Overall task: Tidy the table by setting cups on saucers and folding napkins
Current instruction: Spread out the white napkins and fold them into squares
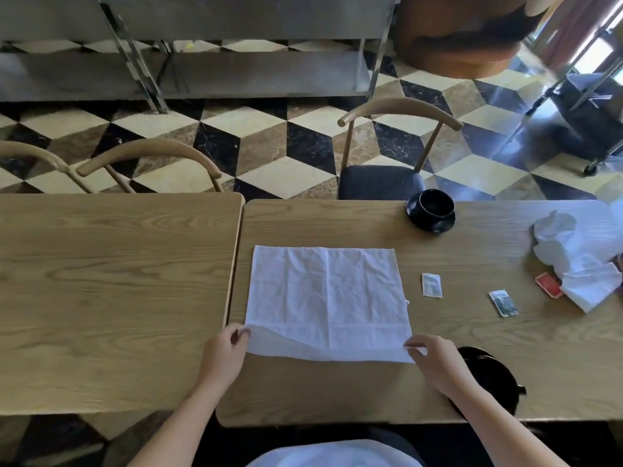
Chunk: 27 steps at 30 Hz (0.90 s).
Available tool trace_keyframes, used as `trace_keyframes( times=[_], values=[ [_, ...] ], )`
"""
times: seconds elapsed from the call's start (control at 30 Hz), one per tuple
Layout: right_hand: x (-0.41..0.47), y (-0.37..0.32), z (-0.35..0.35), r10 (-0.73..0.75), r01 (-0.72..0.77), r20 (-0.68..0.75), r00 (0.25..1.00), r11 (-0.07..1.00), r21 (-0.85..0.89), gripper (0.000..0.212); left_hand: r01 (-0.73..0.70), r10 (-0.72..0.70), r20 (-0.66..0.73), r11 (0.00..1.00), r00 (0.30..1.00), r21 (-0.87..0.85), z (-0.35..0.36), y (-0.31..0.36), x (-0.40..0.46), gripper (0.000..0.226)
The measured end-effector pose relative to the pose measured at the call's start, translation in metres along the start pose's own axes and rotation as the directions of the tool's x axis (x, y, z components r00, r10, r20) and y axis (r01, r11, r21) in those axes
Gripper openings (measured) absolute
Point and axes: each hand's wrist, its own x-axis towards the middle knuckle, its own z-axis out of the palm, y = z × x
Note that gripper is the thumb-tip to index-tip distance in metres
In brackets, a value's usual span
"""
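Hands: our left hand (225,348) pinches the near left corner of the white napkin (325,299) between thumb and fingertips; our right hand (435,360) pinches the near right corner the same way.
Napkin in work: it lies spread on the right table (337,392), just in front of us, with its near edge lifted off the wood and its far edge flat. We judge that a fold away from us is just starting.
Near cup: a black cup (488,375) sits at our right wrist, partly hidden by the forearm. We cannot tell whether a saucer is under it.
Far cup: a second black cup (435,203) already stands on its black saucer (433,222) at the far edge of the table.
Crumpled napkins: a white heap (573,254) lies untouched at the right end, well apart from our hands.
Small litter: two sachets (431,284) and a red packet (549,284) lie between the spread napkin and the heap.
Progress: we judge one cup done, one napkin begun, the heap not yet folded and the near cup unclear.
Left table: bare wood (101,281), touching the right one.
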Motion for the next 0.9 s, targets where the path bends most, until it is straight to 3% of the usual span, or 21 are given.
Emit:
trace_keyframes(
  times=[0.07, 0.17, 0.33, 0.73, 0.9],
  values=[
    [0.015, -0.006, -0.009, 0.059, -0.051, -0.063, 0.996, 0.99, 0.132, 0.027, 0.04, -0.045, -0.049, 0.995, 0.998, -0.095, 0.003, 0.011, 0.018, 0.02],
    [0.047, -0.014, -0.028, 0.132, -0.084, -0.109, 0.985, 0.929, 0.361, 0.022, 0.114, -0.132, -0.084, 0.975, 0.988, -0.189, 0.006, 0.024, 0.049, 0.017],
    [0.103, -0.027, -0.055, 0.217, -0.139, -0.04, 0.975, 0.745, 0.652, 0.014, 0.259, -0.296, -0.079, 0.916, 0.952, -0.308, 0.014, 0.042, 0.103, 0.023],
    [0.22, -0.032, -0.043, 0.277, -0.243, 0.047, 0.96, 0.73, 0.64, 0.024, 0.403, -0.45, -0.096, 0.861, 0.888, -0.31, 0.047, 0.053, 0.193, 0.024],
    [0.243, -0.039, -0.035, 0.293, -0.263, 0.055, 0.954, 0.738, 0.621, 0.02, 0.426, -0.476, -0.118, 0.854, 0.872, -0.297, 0.057, 0.055, 0.212, 0.012]
  ],
)
